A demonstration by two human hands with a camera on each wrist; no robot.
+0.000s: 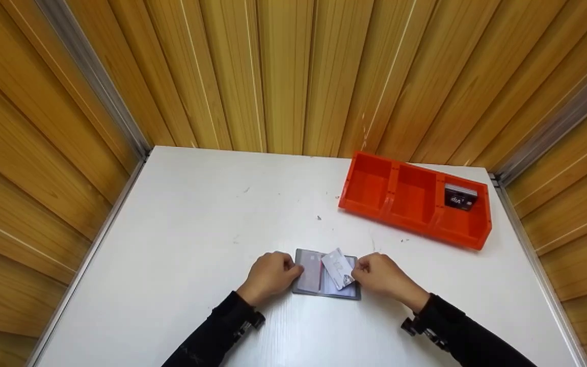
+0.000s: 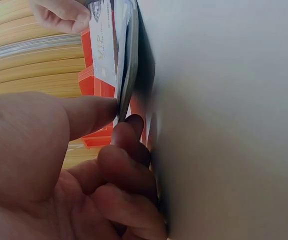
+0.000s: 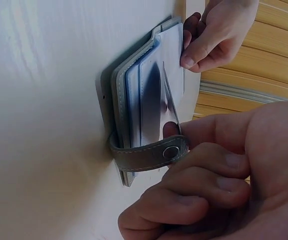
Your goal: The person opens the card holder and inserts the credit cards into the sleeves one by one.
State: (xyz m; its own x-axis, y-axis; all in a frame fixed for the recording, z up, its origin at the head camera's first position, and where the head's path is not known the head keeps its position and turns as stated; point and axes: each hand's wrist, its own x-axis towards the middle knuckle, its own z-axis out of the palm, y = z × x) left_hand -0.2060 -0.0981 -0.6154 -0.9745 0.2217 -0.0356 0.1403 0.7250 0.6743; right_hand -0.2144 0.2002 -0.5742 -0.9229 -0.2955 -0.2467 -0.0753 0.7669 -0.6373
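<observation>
The white card (image 1: 338, 269) lies just left of the right hand's (image 1: 382, 275) fingertips, over the right half of the open wallet (image 1: 309, 278). Its long axis slants away from those fingers, up and to the left in the head view, so it sits askew to the page beneath — the page's sides run nearly straight up and down. The right thumb and finger pinch the card by its lower right part; this is the hand nearer to it. From the right wrist the card shows almost edge-on, tilted to the pages (whether its far end touches the clear sleeve, I can't quite tell from there).

The left hand (image 1: 272, 275) holds the wallet's left edge, thumb on top and fingers curled below — well apart from the card. A strap (image 3: 146, 156) with a snap loops up from the wallet's right side, right beside the right hand's fingers. Farther off, toward the back right of the table (image 1: 222, 204), stands a red tray (image 1: 410, 228), with a stack of dark cards (image 1: 460, 198) in its rightmost compartment.
</observation>
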